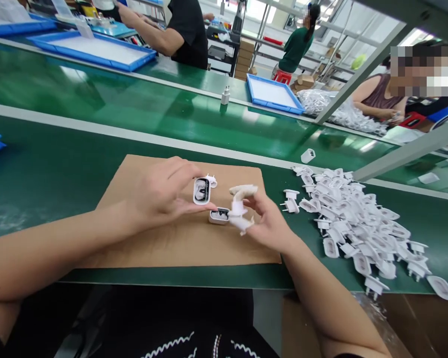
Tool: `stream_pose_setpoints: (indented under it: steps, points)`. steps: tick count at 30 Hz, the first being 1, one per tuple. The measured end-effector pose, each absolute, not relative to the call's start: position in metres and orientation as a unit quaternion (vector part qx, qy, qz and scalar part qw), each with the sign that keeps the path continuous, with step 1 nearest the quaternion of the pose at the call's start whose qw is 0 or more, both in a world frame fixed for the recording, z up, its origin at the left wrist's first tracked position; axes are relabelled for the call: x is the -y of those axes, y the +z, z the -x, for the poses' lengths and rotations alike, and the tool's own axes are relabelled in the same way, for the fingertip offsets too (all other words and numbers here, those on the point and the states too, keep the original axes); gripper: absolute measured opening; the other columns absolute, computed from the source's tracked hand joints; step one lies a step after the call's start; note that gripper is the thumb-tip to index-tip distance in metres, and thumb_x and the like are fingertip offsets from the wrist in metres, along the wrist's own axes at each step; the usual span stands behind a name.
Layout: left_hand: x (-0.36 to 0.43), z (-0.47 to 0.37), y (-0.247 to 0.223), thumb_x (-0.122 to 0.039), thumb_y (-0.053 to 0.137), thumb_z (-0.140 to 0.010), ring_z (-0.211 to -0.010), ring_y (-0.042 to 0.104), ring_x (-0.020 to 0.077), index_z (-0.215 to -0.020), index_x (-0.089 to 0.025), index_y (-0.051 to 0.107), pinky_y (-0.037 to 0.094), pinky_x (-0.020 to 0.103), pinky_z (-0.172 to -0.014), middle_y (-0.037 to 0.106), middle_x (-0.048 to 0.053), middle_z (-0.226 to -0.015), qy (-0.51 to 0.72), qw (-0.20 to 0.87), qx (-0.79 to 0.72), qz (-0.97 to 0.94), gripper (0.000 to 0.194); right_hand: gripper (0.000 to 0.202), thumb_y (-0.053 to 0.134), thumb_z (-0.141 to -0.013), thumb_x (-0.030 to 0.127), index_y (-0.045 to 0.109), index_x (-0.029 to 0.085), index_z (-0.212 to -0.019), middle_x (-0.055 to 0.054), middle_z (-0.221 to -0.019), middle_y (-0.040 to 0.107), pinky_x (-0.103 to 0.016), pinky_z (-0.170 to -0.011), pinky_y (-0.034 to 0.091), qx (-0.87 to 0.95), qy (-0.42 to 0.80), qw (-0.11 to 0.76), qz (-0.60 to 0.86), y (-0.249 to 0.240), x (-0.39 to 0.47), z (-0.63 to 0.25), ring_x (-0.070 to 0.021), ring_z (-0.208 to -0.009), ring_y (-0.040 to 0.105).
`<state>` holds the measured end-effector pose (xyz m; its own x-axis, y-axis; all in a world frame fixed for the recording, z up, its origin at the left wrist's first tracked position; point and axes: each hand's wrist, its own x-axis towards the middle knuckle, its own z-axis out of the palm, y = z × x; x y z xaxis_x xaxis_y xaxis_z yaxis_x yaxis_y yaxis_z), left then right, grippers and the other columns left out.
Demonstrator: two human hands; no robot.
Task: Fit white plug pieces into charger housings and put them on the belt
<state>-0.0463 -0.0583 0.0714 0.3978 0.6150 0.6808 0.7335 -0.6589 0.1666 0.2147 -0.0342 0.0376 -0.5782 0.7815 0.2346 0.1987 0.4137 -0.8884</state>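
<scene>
My left hand (160, 191) pinches a white charger housing (202, 192) between thumb and fingers. Its open end faces me, showing dark and metallic parts inside. Below it, a second white charger housing (219, 216) rests on the brown cardboard sheet (164, 248), just under my left thumb. My right hand (271, 223) is closed round white plug end caps (239, 209), smeared by motion; how many it holds I cannot tell. Behind the held housing a white pronged piece (211, 180) shows in part.
On the right, many white plug end caps (351, 219) lie heaped. A white housing (308, 155) lies beyond them; an upright charger (225, 95) stands on the green conveyor (164, 99). Blue trays (93, 49) line the far side, where other people work. A metal post (362, 74) slants at right.
</scene>
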Motion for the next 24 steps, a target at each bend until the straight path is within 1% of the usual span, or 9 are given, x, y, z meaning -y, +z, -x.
stream_pose_setpoints:
  steps: [2, 4, 7, 10, 13, 15, 17, 19, 24]
  points:
    - [0.060, 0.045, 0.065, -0.060, 0.083, -0.077, -0.071, 0.066, 0.0189, -0.104, -0.020, 0.067, 0.052, 0.033, -0.064, 0.074, 0.006, -0.090, -0.407, -0.011, 0.453, 0.793, 0.050, 0.025, 0.070, -0.090, 0.025, 0.056, 0.025, -0.111, -0.011, -0.128, 0.064, -0.041, -0.099, 0.055, 0.848, 0.365, 0.275, 0.269, 0.035, 0.044, -0.209, -0.0261, -0.134, 0.056]
    - [0.060, 0.042, 0.059, -0.054, 0.087, -0.074, -0.069, 0.066, 0.0163, -0.111, -0.020, 0.064, 0.053, 0.030, -0.060, 0.075, 0.006, -0.097, -0.459, -0.152, 0.479, 0.733, 0.056, 0.021, 0.065, -0.094, 0.022, 0.055, 0.025, -0.112, -0.011, -0.126, 0.065, -0.039, -0.091, 0.057, 0.887, 0.306, 0.235, 0.254, 0.028, 0.047, -0.205, -0.0254, -0.125, 0.062]
    - [0.060, 0.039, 0.051, -0.039, 0.092, -0.070, -0.082, 0.072, 0.0173, -0.110, -0.019, 0.058, 0.059, 0.027, -0.068, 0.076, 0.008, -0.107, -0.510, -0.382, 0.445, 0.629, 0.056, 0.021, 0.061, -0.095, 0.018, 0.053, 0.025, -0.113, -0.009, -0.121, 0.069, -0.037, -0.083, 0.057, 0.890, 0.246, 0.255, 0.287, 0.016, 0.039, -0.204, -0.0228, -0.105, 0.069]
    - [0.057, 0.038, 0.048, -0.031, 0.094, -0.066, -0.081, 0.072, 0.0160, -0.113, -0.020, 0.058, 0.061, 0.026, -0.065, 0.074, 0.008, -0.109, -0.495, -0.516, 0.421, 0.558, 0.061, 0.021, 0.063, -0.094, 0.019, 0.053, 0.025, -0.112, -0.010, -0.122, 0.071, -0.039, -0.085, 0.057, 0.860, 0.196, 0.311, 0.354, 0.011, 0.025, -0.208, -0.0245, -0.107, 0.070]
    - [0.054, 0.039, 0.048, -0.045, 0.089, -0.074, -0.061, 0.066, 0.0112, -0.112, -0.018, 0.064, 0.059, 0.023, -0.054, 0.073, 0.005, -0.095, -0.419, -0.654, 0.404, 0.483, 0.053, 0.024, 0.069, -0.090, 0.023, 0.057, 0.025, -0.111, -0.012, -0.127, 0.070, -0.048, -0.097, 0.054, 0.837, 0.117, 0.371, 0.386, 0.014, 0.016, -0.212, -0.0297, -0.121, 0.065]
    - [0.052, 0.040, 0.048, -0.059, 0.077, -0.084, -0.052, 0.060, 0.0086, -0.108, -0.017, 0.067, 0.057, 0.020, -0.049, 0.071, 0.003, -0.081, -0.370, -0.743, 0.380, 0.408, 0.049, 0.026, 0.073, -0.088, 0.026, 0.060, 0.026, -0.111, -0.011, -0.124, 0.071, -0.049, -0.095, 0.055, 0.817, 0.089, 0.412, 0.394, 0.019, 0.017, -0.212, -0.0287, -0.114, 0.067]
    - [0.050, 0.040, 0.048, -0.066, 0.062, -0.093, -0.048, 0.058, 0.0073, -0.106, -0.016, 0.069, 0.055, 0.018, -0.047, 0.070, 0.004, -0.076, -0.345, -0.797, 0.363, 0.338, 0.052, 0.026, 0.074, -0.087, 0.027, 0.062, 0.026, -0.110, -0.008, -0.118, 0.073, -0.042, -0.083, 0.058, 0.790, 0.114, 0.454, 0.396, 0.023, 0.021, -0.210, -0.0237, -0.098, 0.070]
    - [0.048, 0.040, 0.048, -0.065, 0.050, -0.099, -0.047, 0.058, 0.0067, -0.104, -0.014, 0.070, 0.055, 0.016, -0.046, 0.073, 0.007, -0.080, -0.338, -0.820, 0.358, 0.293, 0.055, 0.026, 0.075, -0.086, 0.025, 0.063, 0.026, -0.108, -0.007, -0.114, 0.072, -0.036, -0.075, 0.060, 0.764, 0.175, 0.482, 0.393, 0.026, 0.026, -0.208, -0.0204, -0.092, 0.070]
    - [0.045, 0.039, 0.050, -0.062, 0.039, -0.104, -0.050, 0.063, 0.0081, -0.101, -0.011, 0.071, 0.059, 0.016, -0.050, 0.077, 0.013, -0.087, -0.335, -0.838, 0.350, 0.252, 0.061, 0.050, 0.084, -0.076, 0.024, 0.056, 0.028, -0.117, -0.002, -0.108, 0.066, -0.031, -0.074, 0.061, 0.681, 0.361, 0.496, 0.399, 0.024, 0.033, -0.204, -0.0158, -0.085, 0.071]
